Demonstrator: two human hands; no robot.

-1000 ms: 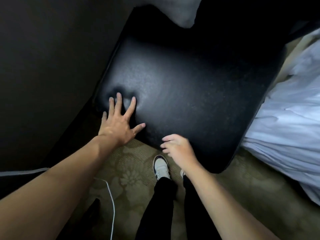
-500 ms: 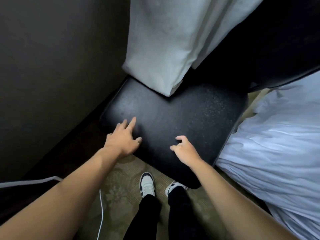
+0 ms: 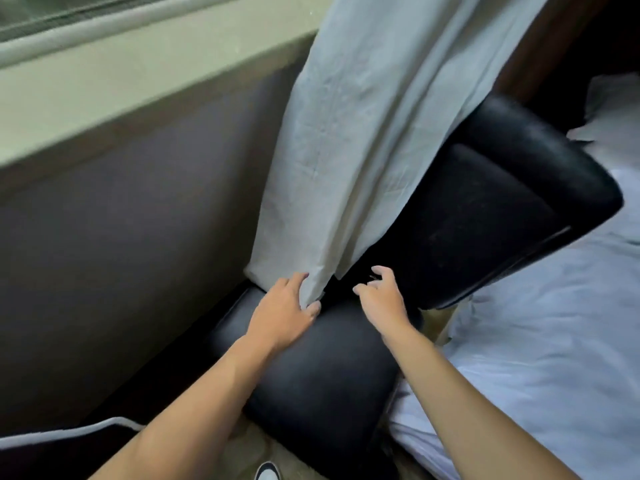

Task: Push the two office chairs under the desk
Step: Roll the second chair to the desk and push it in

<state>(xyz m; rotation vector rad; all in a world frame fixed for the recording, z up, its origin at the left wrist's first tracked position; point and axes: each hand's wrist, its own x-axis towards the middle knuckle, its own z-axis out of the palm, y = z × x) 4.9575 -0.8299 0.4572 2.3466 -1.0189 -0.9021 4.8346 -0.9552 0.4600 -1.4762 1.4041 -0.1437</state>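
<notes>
A black leather office chair fills the middle of the head view: its seat [image 3: 322, 382] lies below my hands and its backrest [image 3: 491, 209] rises to the right. A white curtain [image 3: 353, 133] hangs over the seat's far edge. My left hand [image 3: 282, 311] reaches across the seat with its fingers apart, the fingertips touching the curtain's lower hem. My right hand [image 3: 381, 294] hovers open just in front of the lower backrest, holding nothing. No desk and no second chair are in view.
A dark wall panel [image 3: 121, 254] under a pale window sill [image 3: 138, 88] runs along the left, close to the chair. A bed with white sheets [image 3: 540, 341] presses against the chair's right side. Patterned carpet and my shoe [image 3: 267, 472] show at the bottom.
My view has tilted up from the seat toward the backrest and window. Both hands have left the seat's front edge and reached forward to the curtain hem and backrest.
</notes>
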